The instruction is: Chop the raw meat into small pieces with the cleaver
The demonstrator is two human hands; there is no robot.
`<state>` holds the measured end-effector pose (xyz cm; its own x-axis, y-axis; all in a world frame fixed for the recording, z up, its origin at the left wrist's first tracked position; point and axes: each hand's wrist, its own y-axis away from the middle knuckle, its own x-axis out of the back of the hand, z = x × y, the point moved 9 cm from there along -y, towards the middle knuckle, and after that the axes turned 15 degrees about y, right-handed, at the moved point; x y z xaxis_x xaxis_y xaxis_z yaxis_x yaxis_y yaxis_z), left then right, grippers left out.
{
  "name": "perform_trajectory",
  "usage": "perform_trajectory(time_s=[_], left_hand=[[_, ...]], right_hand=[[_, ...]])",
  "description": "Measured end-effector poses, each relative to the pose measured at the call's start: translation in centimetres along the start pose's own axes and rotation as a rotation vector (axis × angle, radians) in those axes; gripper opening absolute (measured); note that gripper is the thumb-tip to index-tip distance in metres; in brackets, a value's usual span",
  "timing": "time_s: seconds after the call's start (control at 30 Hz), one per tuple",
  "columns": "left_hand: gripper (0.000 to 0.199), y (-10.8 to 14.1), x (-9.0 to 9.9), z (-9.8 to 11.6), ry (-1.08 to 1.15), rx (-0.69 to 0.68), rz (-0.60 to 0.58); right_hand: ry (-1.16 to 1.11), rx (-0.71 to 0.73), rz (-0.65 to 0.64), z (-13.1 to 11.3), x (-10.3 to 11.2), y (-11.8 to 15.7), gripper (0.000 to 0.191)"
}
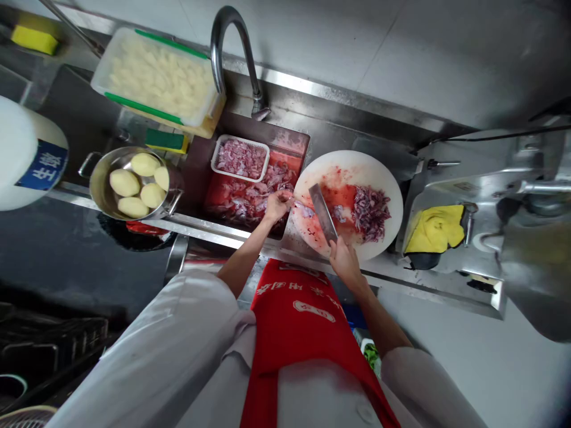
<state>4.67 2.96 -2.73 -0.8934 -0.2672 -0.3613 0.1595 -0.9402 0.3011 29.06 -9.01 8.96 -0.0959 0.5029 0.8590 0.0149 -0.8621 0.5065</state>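
My right hand (344, 259) is closed around the handle of a cleaver (323, 213), whose broad blade rests over a round white cutting board (379, 169) smeared with red. At the board's left edge, my left hand (277, 206) pinches the end of a pale, purplish piece of raw meat (304, 210). Another small piece (339, 214) lies just right of the blade. Beyond it sits a pile of cut purple-pink meat (371, 214). Left of the board, the sink (196, 178) holds red liquid, loose raw meat (243, 196) and a white basket (241, 176) of more pieces.
A faucet (229, 30) arches behind the sink. Left of it are a green-edged tub (156, 77) of peeled pale pieces, a sponge (167, 141) and a metal pot (104, 193) of peeled potatoes (145, 164). A yellow cloth (435, 229) lies on metal equipment at right.
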Motion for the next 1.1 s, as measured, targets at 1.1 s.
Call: perform_trajectory(time_s=[1.1], left_hand=[[0.041,12.6,1.9,-5.2,0.161,0.268,-0.046]], right_hand=[[-0.098,-0.037,0.045,-2.0,0.9,-4.5,0.037]])
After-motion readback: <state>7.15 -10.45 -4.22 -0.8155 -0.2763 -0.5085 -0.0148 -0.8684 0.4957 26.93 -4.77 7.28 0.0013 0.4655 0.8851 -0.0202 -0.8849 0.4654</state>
